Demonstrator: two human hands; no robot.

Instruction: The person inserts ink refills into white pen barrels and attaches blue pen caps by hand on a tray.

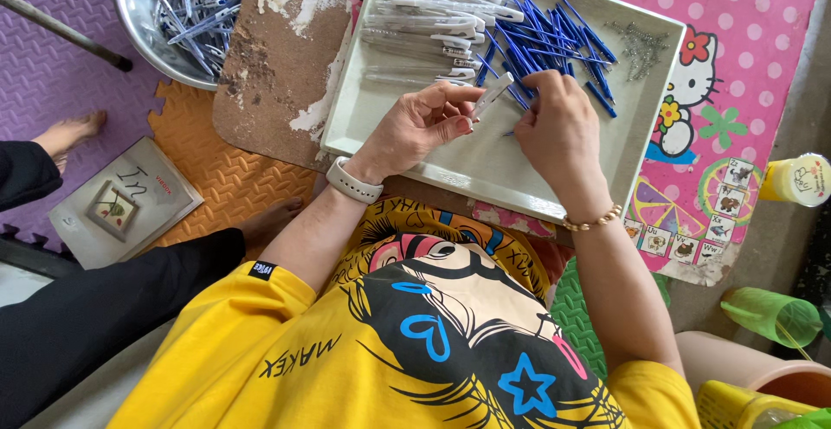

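Left hand (415, 126): grip pinching a clear pen barrel (492, 96) over the white tray (485, 165). Right hand (558, 126): fingers curled among blue refills (554, 35); grip state cannot be told. Springs (642, 48) in tray corner.

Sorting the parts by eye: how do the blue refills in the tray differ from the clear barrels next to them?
The blue refills are thin, opaque and heaped crisscross; the clear barrels are thicker, see-through and lie in rough rows. The refills lie toward the tray's right side, the barrels toward its left. Both are long, slim pen parts in the same tray.
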